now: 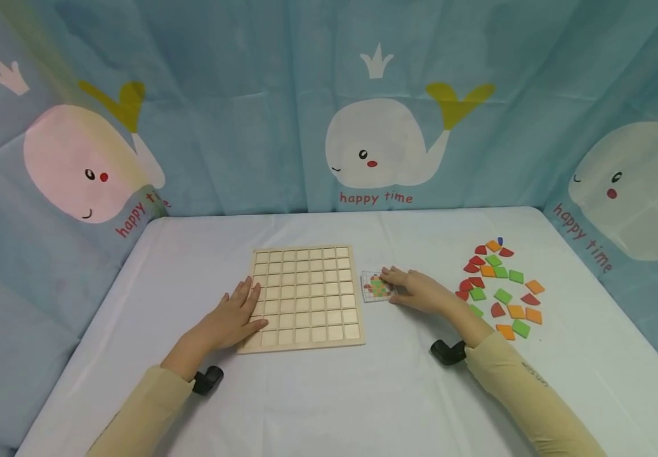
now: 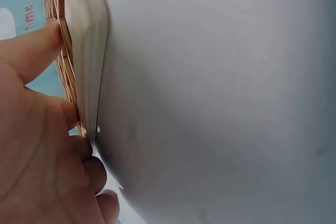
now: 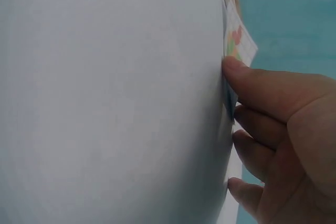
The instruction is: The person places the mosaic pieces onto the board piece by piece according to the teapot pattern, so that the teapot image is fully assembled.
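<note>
A square wooden grid board (image 1: 306, 298) lies flat on the white table, its compartments bare. My left hand (image 1: 237, 317) rests with spread fingers on the board's left edge; in the left wrist view the thumb (image 2: 39, 45) touches the rim. To the right of the board is a small pattern card (image 1: 375, 287) printed with a grid and a coloured picture. My right hand (image 1: 420, 292) holds the card's right side between thumb and fingers. The right wrist view shows the thumb (image 3: 252, 80) against the card (image 3: 239, 43), whose far edge is partly hidden.
Several loose red, green and orange tiles (image 1: 502, 296) lie scattered at the table's right side, with a small blue piece (image 1: 500, 241) at their far end. A blue curtain (image 1: 237, 114) with printed whales hangs behind the table (image 1: 317, 406) and along both sides.
</note>
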`<state>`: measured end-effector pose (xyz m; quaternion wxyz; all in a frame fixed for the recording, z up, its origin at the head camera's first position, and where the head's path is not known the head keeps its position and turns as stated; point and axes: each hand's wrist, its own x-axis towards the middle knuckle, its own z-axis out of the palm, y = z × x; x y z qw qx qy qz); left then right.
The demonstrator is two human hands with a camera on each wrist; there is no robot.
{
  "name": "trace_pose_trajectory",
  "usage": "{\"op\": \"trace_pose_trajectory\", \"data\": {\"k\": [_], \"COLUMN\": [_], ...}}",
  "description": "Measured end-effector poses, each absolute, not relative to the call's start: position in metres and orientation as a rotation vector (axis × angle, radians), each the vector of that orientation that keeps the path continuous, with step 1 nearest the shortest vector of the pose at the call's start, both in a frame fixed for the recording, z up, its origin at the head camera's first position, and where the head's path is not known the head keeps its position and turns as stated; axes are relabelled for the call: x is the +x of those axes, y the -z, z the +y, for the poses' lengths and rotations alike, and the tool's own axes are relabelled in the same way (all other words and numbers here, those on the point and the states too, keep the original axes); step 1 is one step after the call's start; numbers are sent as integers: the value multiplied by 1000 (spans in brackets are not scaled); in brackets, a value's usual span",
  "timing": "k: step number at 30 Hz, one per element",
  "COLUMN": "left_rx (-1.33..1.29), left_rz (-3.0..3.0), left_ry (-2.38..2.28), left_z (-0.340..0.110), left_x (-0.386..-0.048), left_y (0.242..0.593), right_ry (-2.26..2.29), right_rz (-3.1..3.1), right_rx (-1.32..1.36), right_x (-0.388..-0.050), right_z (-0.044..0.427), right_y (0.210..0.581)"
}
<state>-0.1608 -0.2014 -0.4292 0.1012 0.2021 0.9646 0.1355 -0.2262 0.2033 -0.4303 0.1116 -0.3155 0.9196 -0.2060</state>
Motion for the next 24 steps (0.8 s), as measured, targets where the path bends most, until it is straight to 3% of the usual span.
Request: {"op": "trace_pose_trajectory", "data": {"k": [24], "left_rx": [595], "left_rz": [2835], "left_ry": [-347], "left_z": [-160], "left_x": [-169], "left_y": [434], "right_ry": [589], "right_rz": [2694], "right_rx": [-777], "right_x": [-229], "right_z": [234], "right_y": [426]}}
